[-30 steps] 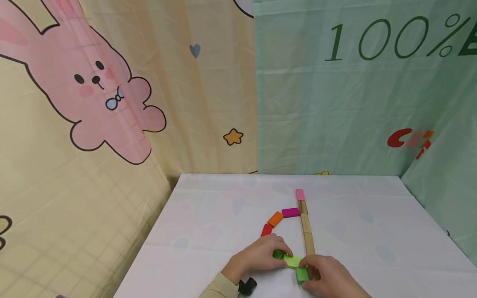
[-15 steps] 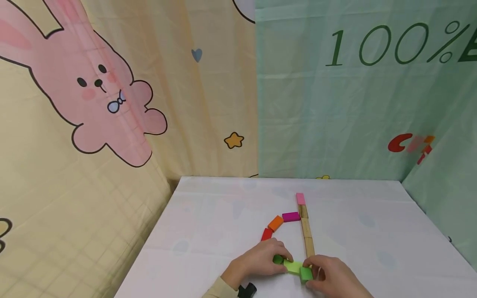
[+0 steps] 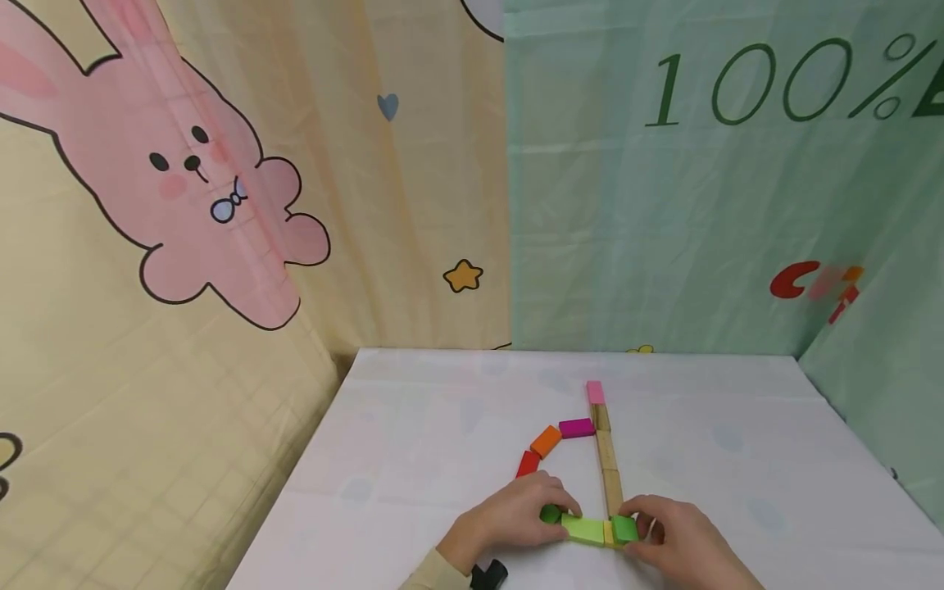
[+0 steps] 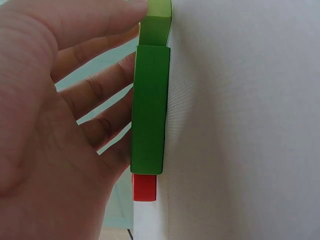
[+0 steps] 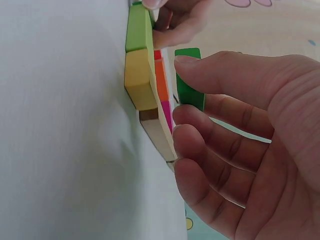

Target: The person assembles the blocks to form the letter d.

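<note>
My right hand point(image 3: 682, 533) pinches a green wooden block point(image 5: 189, 85) between thumb and fingertips. In the right wrist view it is held off the table. My left hand point(image 3: 516, 510) grips a light green block point(image 3: 586, 530) with thumb and fingers. Beyond its right end lies a yellow block point(image 5: 139, 80), at the near end of a straight row of natural wood blocks point(image 3: 606, 451). A dark green block point(image 4: 150, 110) stands in line at the light green one's left end, and a red block point(image 4: 145, 187) follows it, partly hidden by the left hand in the head view.
An orange block point(image 3: 546, 442) and a magenta block point(image 3: 577, 428) continue the curve up to the straight row. A pink block point(image 3: 595, 392) tops that row. All lie on a white-covered table point(image 3: 413, 410), backed by a printed curtain point(image 3: 413, 180).
My right hand has carried the green block to the right, past the light green block's end, so the yellow block shows. My left hand stays on the light green block.
</note>
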The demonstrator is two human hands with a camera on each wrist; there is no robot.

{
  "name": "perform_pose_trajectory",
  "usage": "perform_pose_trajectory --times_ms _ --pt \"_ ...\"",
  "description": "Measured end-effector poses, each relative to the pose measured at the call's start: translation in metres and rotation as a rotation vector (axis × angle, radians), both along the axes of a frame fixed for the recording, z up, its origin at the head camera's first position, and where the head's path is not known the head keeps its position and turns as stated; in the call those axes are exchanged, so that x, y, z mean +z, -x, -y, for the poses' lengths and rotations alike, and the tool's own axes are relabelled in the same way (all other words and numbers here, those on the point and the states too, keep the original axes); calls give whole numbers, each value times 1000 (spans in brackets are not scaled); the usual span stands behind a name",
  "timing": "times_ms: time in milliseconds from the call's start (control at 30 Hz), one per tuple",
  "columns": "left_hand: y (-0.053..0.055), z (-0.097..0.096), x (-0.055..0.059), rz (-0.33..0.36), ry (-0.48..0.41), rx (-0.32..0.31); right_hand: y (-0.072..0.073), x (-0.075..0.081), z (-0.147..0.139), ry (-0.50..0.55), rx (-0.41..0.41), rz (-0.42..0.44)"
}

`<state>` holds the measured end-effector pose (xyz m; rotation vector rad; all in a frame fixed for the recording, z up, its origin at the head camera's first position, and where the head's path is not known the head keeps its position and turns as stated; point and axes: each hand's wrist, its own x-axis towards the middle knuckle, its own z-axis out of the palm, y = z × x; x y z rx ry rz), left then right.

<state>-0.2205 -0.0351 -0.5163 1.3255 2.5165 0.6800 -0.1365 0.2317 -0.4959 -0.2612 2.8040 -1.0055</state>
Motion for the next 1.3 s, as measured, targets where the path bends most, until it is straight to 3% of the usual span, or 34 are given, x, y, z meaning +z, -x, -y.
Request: perform_pose_trajectory --times_ms 467,800,1300 --pt "1 0 -1 -9 8 4 4 -2 -12 -85 -170 29" --pt "0 -1 -1 -10 8 9 7 -10 -11 -68 -150 109" --pt "0 0 2 -1 13 -1 9 -20 -13 1 -69 56"
